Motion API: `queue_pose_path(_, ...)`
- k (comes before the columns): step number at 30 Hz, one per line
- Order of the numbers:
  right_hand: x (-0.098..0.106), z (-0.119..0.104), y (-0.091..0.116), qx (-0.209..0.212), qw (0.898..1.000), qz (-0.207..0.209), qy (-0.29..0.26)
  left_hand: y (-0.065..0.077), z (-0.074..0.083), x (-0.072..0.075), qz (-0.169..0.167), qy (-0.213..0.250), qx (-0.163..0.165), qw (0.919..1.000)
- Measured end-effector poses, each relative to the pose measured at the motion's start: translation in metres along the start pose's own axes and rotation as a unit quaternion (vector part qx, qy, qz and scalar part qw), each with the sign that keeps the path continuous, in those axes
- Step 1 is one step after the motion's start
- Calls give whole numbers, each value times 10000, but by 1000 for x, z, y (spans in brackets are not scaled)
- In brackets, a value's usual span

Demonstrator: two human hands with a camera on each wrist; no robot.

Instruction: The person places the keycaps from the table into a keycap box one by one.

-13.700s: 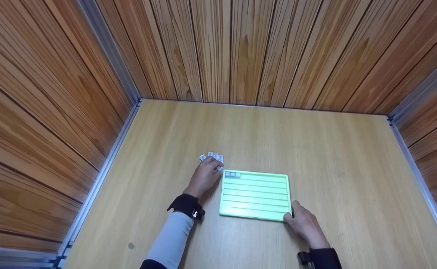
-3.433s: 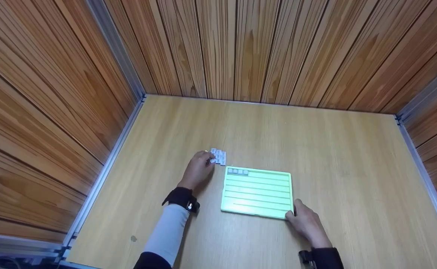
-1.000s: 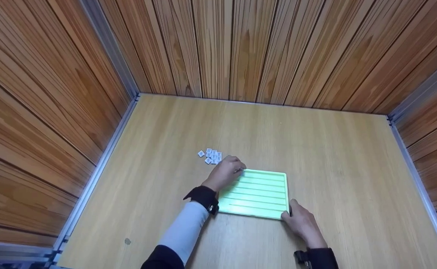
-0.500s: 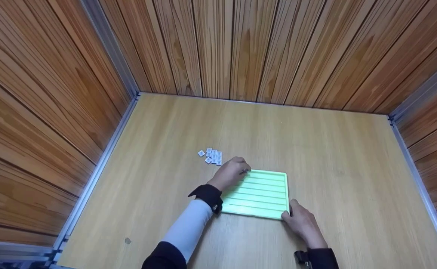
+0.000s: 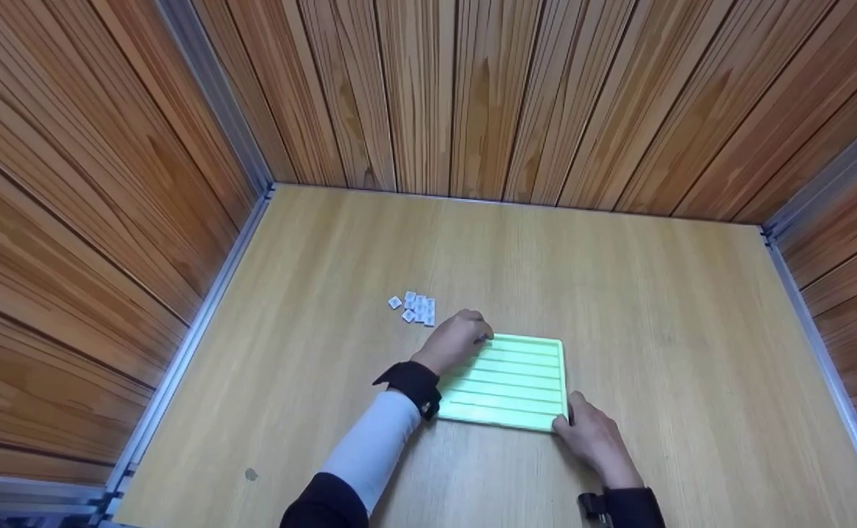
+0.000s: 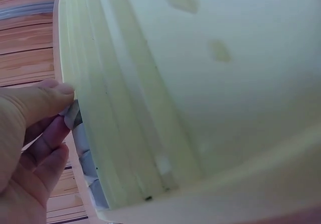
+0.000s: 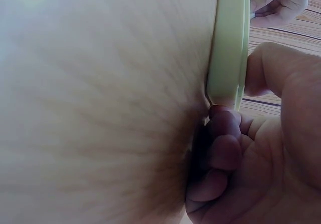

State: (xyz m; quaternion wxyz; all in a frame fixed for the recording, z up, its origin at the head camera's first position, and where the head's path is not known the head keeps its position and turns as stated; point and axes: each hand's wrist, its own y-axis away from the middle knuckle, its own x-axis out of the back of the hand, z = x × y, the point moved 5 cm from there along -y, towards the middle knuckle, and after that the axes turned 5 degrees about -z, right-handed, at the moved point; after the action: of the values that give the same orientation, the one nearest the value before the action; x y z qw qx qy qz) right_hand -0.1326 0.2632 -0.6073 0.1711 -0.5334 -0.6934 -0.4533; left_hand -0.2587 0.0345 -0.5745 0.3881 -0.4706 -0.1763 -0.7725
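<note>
Leftmost, well apart from the left hand (image 5: 454,345), a wood-plank wall (image 5: 69,183) borders the wooden tabletop (image 5: 311,242). Nearer, just beyond that hand and to its left, loose white square tiles (image 5: 421,308) lie on the tabletop, most of them bunched together, one slightly apart on the side farthest from the hand. The left hand, with a black wrist strap (image 5: 410,385) and a pale sleeve (image 5: 377,440) behind it, reaches over the far left part of a green ridged tray (image 5: 520,381). Its thumb and fingertips are nearly together, pinching a small tile (image 6: 74,115) at the tray's far edge; whether that piece is fully seated cannot be told. In the left wrist view, a short row of seated tiles (image 6: 88,164) runs from the fingertips toward the tray's far left corner. The tray's bare ridges stretch out to the right of this hand. Farther right, the right hand (image 5: 595,440) grips the tray's near right corner, thumb over the rim, other fingers curled in at its outer side, with a dark cuff (image 5: 633,506) behind it.
</note>
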Motion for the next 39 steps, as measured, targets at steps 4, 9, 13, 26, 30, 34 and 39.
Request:
queue_pose_path(4, 0, 0, 0, 24, 10000, 18, 8, -2, 1, -2, -84, -13, 4, 10000)
queue_pose_path(9, 0, 0, 1, 41, 10000, 50, 27, -3, 1, -3, -181, -103, -5, 9998)
queue_pose_path(13, 1, 0, 2, 80, 10000, 58, -1, -3, 2, -3, -175, -255, -60, 9995)
queue_pose_path(26, 1, 0, 3, 153, 9999, 35, -68, 0, 4, -3, -187, -338, -18, 9992)
queue_pose_path(30, 1, 0, 3, 131, 9999, 11, -80, 0, 3, -3, -198, -362, 48, 9991)
queue_pose_path(34, 1, 0, 2, 83, 9999, -11, -91, -1, 3, -3, -196, -521, 66, 9984)
queue_pose_path(39, 1, 0, 2, 76, 9999, 15, -68, -1, 4, -3, -149, -703, -5, 9974)
